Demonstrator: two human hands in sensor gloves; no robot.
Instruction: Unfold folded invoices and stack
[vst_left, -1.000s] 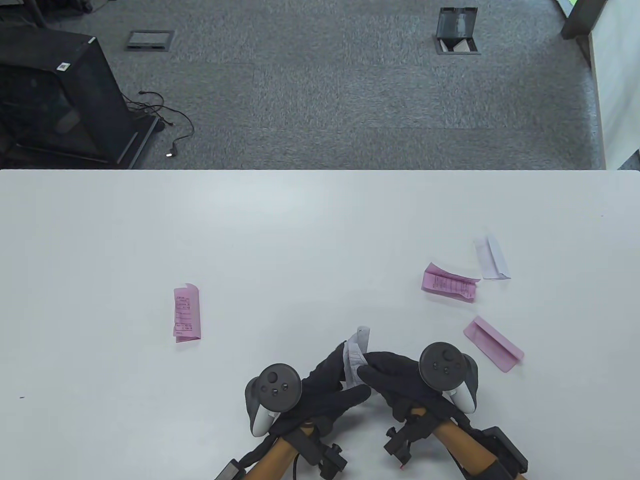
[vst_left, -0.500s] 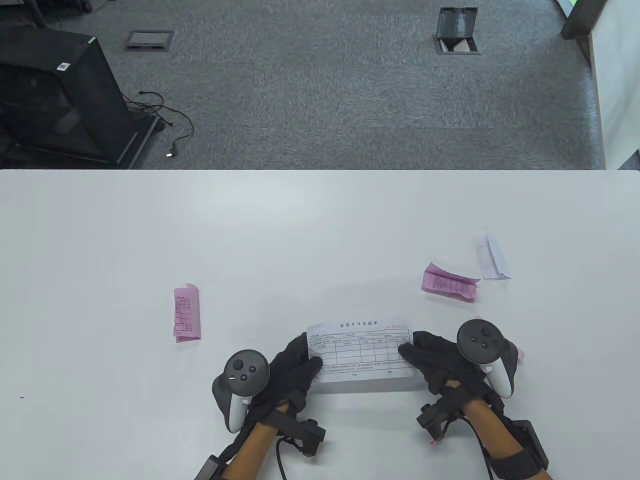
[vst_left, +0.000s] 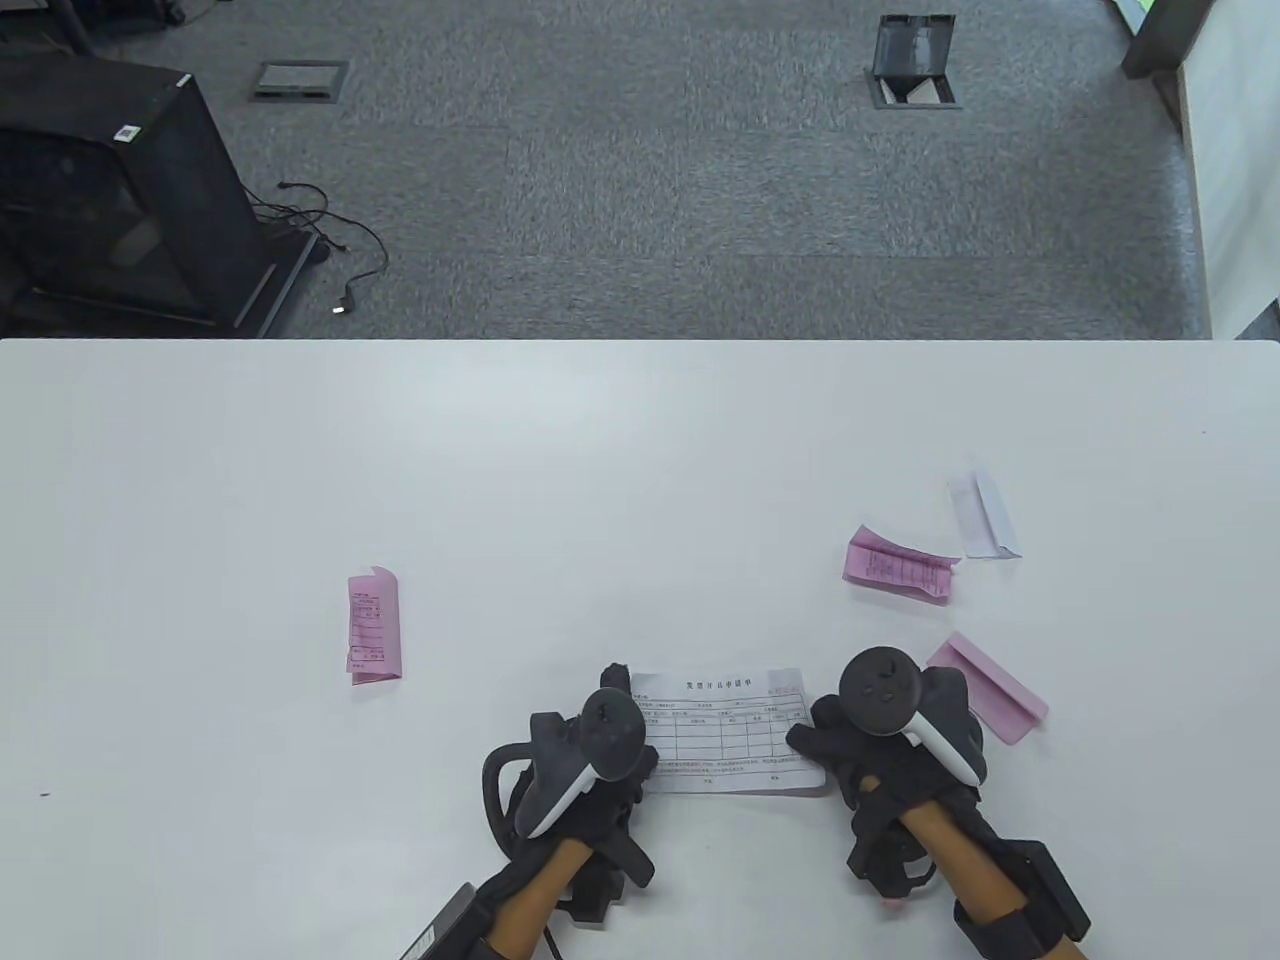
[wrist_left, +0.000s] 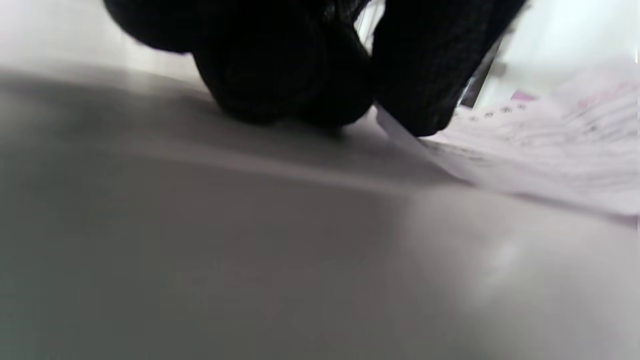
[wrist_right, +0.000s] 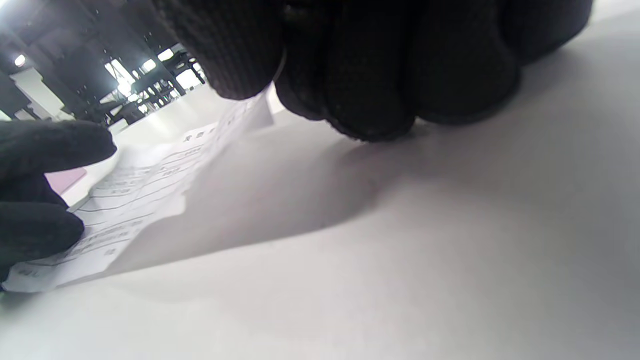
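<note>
An unfolded white invoice (vst_left: 730, 730) lies near the table's front edge, stretched between my hands. My left hand (vst_left: 610, 745) grips its left edge; the wrist view shows its fingers (wrist_left: 420, 75) on the paper's edge (wrist_left: 525, 150), low at the table. My right hand (vst_left: 850, 745) grips the right edge; its fingers (wrist_right: 235, 55) pinch the sheet (wrist_right: 135, 200) a little above the table. Folded pink invoices lie at the left (vst_left: 373, 628), at the right (vst_left: 900, 568) and beside my right hand (vst_left: 990, 690). A folded white invoice (vst_left: 985, 516) lies further right.
The white table (vst_left: 600, 480) ends at a far edge with grey carpet beyond. A black cabinet (vst_left: 110, 190) stands on the floor at the far left.
The folded white invoice has been opened out flat between both hands. The hands then drew closer to the front edge and lowered the sheet toward the table.
</note>
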